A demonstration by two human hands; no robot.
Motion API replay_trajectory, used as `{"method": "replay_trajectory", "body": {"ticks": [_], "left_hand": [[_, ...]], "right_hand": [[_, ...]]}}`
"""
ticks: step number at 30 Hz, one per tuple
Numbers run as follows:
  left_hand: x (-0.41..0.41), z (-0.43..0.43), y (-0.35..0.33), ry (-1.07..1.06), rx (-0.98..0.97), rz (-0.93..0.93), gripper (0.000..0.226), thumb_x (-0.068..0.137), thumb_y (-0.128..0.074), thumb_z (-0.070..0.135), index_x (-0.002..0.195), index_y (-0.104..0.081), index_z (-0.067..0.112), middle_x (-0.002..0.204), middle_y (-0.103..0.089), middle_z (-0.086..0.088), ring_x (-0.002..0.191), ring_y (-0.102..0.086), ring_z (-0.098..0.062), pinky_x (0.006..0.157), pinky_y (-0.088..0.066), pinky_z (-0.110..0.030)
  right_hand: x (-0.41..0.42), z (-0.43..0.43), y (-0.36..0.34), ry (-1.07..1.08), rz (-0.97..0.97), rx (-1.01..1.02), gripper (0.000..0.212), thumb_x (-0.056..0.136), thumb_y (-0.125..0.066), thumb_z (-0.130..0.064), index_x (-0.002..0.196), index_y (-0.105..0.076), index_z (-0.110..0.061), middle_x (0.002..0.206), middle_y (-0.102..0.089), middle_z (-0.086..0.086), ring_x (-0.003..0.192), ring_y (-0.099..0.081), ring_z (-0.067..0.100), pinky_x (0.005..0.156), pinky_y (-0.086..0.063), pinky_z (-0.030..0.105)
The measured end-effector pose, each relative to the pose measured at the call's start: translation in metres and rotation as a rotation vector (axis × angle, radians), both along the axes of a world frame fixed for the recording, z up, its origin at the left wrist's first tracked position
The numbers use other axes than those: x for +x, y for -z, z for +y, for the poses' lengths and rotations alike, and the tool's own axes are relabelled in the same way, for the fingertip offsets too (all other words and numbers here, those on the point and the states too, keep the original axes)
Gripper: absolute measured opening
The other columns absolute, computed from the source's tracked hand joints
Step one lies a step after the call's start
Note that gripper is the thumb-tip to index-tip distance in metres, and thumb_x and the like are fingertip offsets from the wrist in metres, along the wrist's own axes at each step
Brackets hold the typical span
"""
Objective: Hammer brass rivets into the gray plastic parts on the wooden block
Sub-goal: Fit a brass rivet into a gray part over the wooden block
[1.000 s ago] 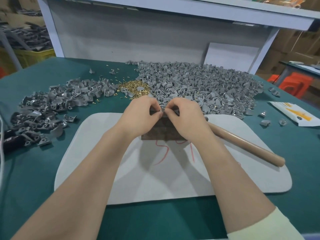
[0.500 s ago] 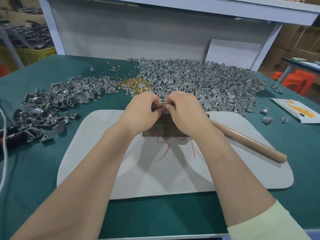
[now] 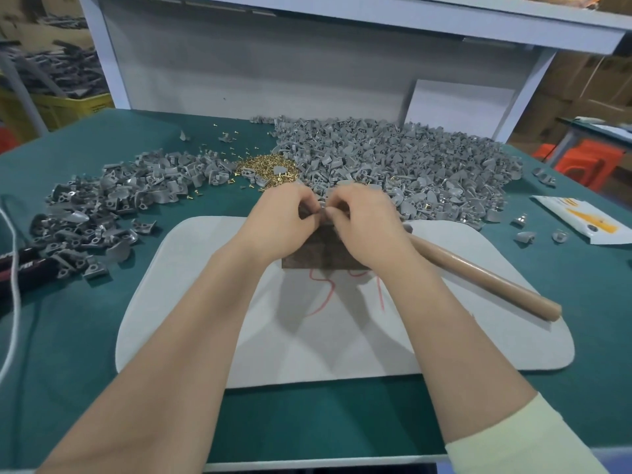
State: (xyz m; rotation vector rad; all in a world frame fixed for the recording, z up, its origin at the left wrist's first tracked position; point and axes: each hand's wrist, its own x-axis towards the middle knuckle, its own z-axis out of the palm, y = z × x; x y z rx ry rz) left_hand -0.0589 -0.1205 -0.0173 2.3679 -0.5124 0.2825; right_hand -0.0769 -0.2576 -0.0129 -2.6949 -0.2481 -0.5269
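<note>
My left hand [image 3: 278,222] and my right hand [image 3: 366,224] meet fingertip to fingertip over the dark wooden block [image 3: 316,253] on the white mat [image 3: 212,278]. Between the fingertips sits a small gray plastic part [image 3: 323,210], pinched from both sides; whether a rivet is among the fingers is hidden. A heap of brass rivets [image 3: 266,169] lies just beyond my left hand. The wooden hammer handle [image 3: 485,278] lies on the mat to the right, its head hidden behind my right hand.
A large pile of gray parts [image 3: 403,165] fills the far right of the green table [image 3: 68,336]. Another pile of gray parts [image 3: 106,203] spreads on the left. A dark tool with a white cord [image 3: 13,265] lies at the left edge, a white packet [image 3: 588,220] at the right.
Both hands stay together over the block and keep working the small part between their fingertips. The view has shifted slightly; nothing else on the table moved.
</note>
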Motion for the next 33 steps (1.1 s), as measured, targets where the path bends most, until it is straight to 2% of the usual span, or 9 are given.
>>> {"method": "replay_trajectory", "body": {"ticks": [3, 8, 11, 14, 17, 26, 28, 31, 33], "left_hand": [[-0.001, 0.000, 0.002, -0.014, 0.007, -0.004, 0.009, 0.089, -0.064, 0.024, 0.081, -0.062, 0.021, 0.089, -0.060, 0.006, 0.087, -0.050, -0.010, 0.069, -0.031, -0.018], [-0.001, 0.000, 0.003, -0.026, 0.001, -0.015, 0.010, 0.088, -0.064, 0.023, 0.079, -0.060, 0.023, 0.089, -0.060, 0.006, 0.087, -0.051, -0.010, 0.072, -0.034, -0.021], [-0.003, -0.001, 0.002, -0.023, 0.005, -0.014, 0.010, 0.089, -0.063, 0.022, 0.080, -0.059, 0.023, 0.089, -0.060, 0.005, 0.090, -0.054, -0.015, 0.079, -0.043, -0.027], [-0.004, -0.001, 0.001, -0.028, 0.008, -0.013, 0.007, 0.089, -0.063, 0.022, 0.082, -0.061, 0.022, 0.090, -0.060, 0.004, 0.093, -0.056, -0.018, 0.083, -0.046, -0.031], [-0.004, -0.002, 0.001, -0.034, -0.001, -0.013, 0.006, 0.089, -0.063, 0.022, 0.083, -0.063, 0.020, 0.091, -0.061, 0.003, 0.094, -0.057, -0.019, 0.084, -0.047, -0.031], [-0.006, -0.002, 0.003, -0.049, -0.017, -0.018, 0.005, 0.088, -0.063, 0.020, 0.083, -0.063, 0.019, 0.091, -0.063, 0.001, 0.092, -0.058, -0.019, 0.083, -0.048, -0.033], [-0.007, -0.001, 0.004, -0.044, -0.018, -0.022, 0.008, 0.088, -0.064, 0.020, 0.081, -0.062, 0.020, 0.088, -0.061, 0.003, 0.091, -0.057, -0.017, 0.084, -0.047, -0.031], [-0.008, -0.001, 0.002, -0.033, -0.019, -0.015, 0.013, 0.089, -0.064, 0.020, 0.077, -0.059, 0.022, 0.085, -0.059, 0.006, 0.087, -0.055, -0.013, 0.081, -0.044, -0.025], [-0.008, -0.001, 0.000, -0.033, -0.014, -0.007, 0.013, 0.089, -0.064, 0.020, 0.077, -0.059, 0.023, 0.084, -0.059, 0.007, 0.086, -0.055, -0.012, 0.080, -0.043, -0.024]], "right_hand": [[-0.002, -0.006, 0.002, -0.013, 0.062, 0.194, 0.017, 0.094, -0.054, -0.020, 0.095, -0.071, -0.016, 0.095, -0.069, 0.001, 0.093, -0.058, 0.018, 0.082, -0.041, 0.027], [-0.001, -0.010, -0.002, -0.018, 0.069, 0.280, 0.021, 0.095, -0.051, -0.015, 0.094, -0.072, -0.012, 0.096, -0.071, 0.004, 0.094, -0.061, 0.020, 0.082, -0.041, 0.025], [-0.001, -0.008, -0.002, -0.014, 0.084, 0.327, 0.013, 0.091, -0.058, -0.017, 0.090, -0.070, -0.015, 0.092, -0.071, 0.004, 0.092, -0.063, 0.021, 0.090, -0.047, 0.036], [-0.002, -0.004, -0.001, 0.006, 0.072, 0.283, 0.008, 0.089, -0.061, -0.021, 0.090, -0.069, -0.019, 0.089, -0.067, -0.003, 0.093, -0.062, 0.017, 0.091, -0.046, 0.031], [-0.003, -0.002, 0.000, 0.035, 0.027, 0.209, 0.011, 0.091, -0.059, -0.022, 0.093, -0.068, -0.017, 0.088, -0.065, -0.003, 0.092, -0.059, 0.016, 0.077, -0.036, 0.019], [-0.006, 0.002, 0.003, 0.033, 0.030, 0.105, 0.013, 0.093, -0.055, -0.024, 0.095, -0.066, -0.018, 0.097, -0.066, -0.001, 0.094, -0.056, 0.017, 0.076, -0.033, 0.022], [-0.009, -0.003, -0.004, 0.031, 0.037, 0.161, 0.016, 0.093, -0.056, -0.025, 0.095, -0.069, -0.016, 0.099, -0.068, 0.000, 0.095, -0.058, 0.018, 0.084, -0.039, 0.025], [-0.016, -0.038, -0.021, 0.255, -0.006, 0.274, 0.022, 0.094, -0.054, -0.030, 0.096, -0.068, -0.013, 0.100, -0.069, 0.002, 0.089, -0.060, 0.019, 0.084, -0.044, 0.031], [-0.024, -0.064, -0.025, 0.415, 0.217, 0.147, 0.030, 0.090, -0.059, -0.037, 0.090, -0.067, -0.007, 0.092, -0.069, 0.006, 0.083, -0.062, 0.023, 0.079, -0.051, 0.036]]}}
